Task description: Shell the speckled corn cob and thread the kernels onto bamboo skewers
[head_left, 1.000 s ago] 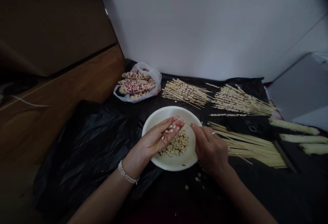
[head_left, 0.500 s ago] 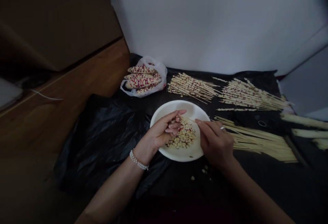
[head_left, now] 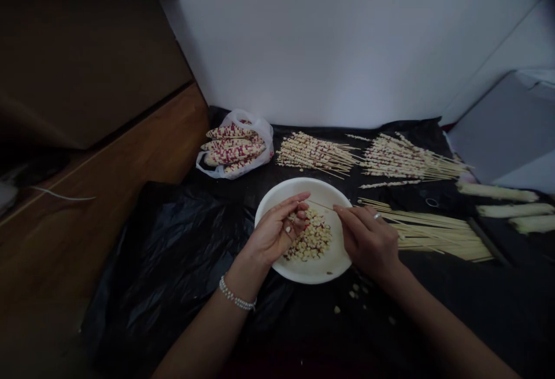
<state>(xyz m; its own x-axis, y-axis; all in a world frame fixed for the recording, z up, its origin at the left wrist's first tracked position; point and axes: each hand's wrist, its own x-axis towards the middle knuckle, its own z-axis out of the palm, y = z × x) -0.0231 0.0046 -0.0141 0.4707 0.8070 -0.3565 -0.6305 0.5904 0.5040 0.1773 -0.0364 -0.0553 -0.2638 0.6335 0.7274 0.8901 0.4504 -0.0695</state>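
Over a white bowl [head_left: 264, 199] of loose corn kernels [head_left: 314, 237], both my hands work close together. My right hand [head_left: 368, 237] pinches a thin wooden skewer [head_left: 319, 204], whose tip points left to the fingers of my left hand. Palm up with curled fingers, my left hand [head_left: 277, 228] holds corn kernels; a pale kernel [head_left: 288, 229] shows among the fingers. Whether a kernel is on the skewer's tip, hidden at the left fingertips, I cannot tell.
Behind the bowl, a plastic bag [head_left: 262, 130] holds speckled corn cobs [head_left: 234, 153]. Two piles of kernel-threaded skewers [head_left: 312, 153] lie beside it. Bare skewers [head_left: 437, 237] and stripped cobs [head_left: 498, 192] are at right. Black plastic sheeting [head_left: 173, 251] lies underneath; stray kernels [head_left: 355, 292] dot it.
The view has shifted slightly. My left fingers have opened a little, showing a pale kernel, and more of the skewer shows between my hands.
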